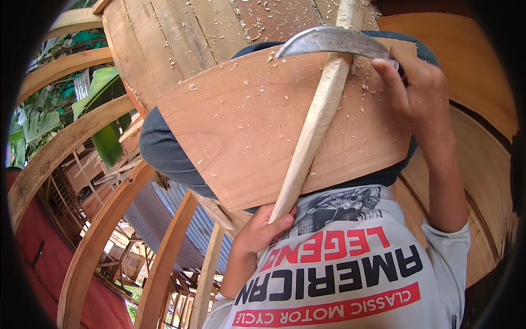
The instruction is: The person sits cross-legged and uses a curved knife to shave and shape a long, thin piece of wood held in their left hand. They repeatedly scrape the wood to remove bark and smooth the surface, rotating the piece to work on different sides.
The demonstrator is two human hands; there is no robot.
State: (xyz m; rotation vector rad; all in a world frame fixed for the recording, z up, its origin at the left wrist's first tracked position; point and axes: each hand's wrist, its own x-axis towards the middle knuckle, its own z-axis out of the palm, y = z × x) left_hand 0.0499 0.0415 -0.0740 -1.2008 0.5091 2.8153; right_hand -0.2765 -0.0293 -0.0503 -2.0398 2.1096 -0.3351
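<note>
A long pale wooden stick (313, 129) with roughly shaved faces slants across a thin brown board (235, 118) that lies over my lap. Its near end rests against my shirt, where my left hand (264, 229) is wrapped round it. My right hand (421, 90) grips the handle of a curved knife (337, 41), the handle mostly hidden by the fingers. The broad metal blade points left and crosses over the stick towards its far end. Whether the edge touches the wood I cannot tell. Small shavings are scattered over the board.
A plank floor (164, 41) strewn with shavings lies beyond my knees. At the left, curved-looking wooden posts (109, 244) form an open railing, with banana leaves (101, 90) and corrugated metal sheets (175, 219) outside. Brown wooden panels (476, 71) stand at the right.
</note>
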